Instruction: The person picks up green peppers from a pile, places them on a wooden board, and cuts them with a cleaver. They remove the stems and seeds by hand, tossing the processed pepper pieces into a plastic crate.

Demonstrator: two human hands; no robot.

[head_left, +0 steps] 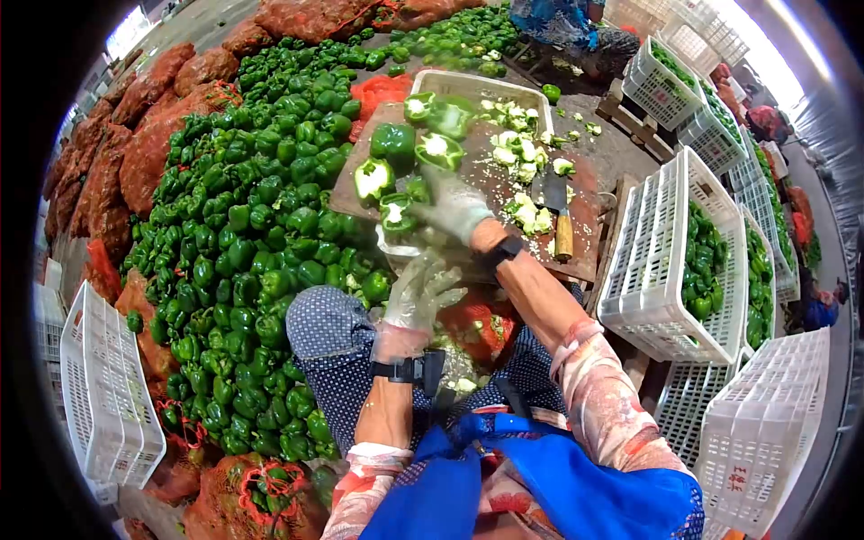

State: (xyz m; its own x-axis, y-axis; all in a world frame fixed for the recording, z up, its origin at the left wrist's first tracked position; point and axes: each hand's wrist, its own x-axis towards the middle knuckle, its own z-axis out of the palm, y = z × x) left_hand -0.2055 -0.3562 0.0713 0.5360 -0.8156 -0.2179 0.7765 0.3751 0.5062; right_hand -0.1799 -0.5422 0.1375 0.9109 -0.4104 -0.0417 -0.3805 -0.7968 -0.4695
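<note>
My right hand, in a pale glove and blurred, reaches over the board beside a halved green pepper. Below it, my left hand, also gloved, hangs over my lap near the board's front edge, fingers apart and nothing in it. On the wooden board lie cut peppers with pale cores showing, a whole pepper, and a heap of cut-out cores. A cleaver with a wooden handle rests at the right of the board. Whether my right hand touches a pepper is blurred.
A large pile of green peppers spreads at the left, with red mesh sacks behind. White crates of peppers line the right. Another white crate stands at the lower left. A person sits at the top.
</note>
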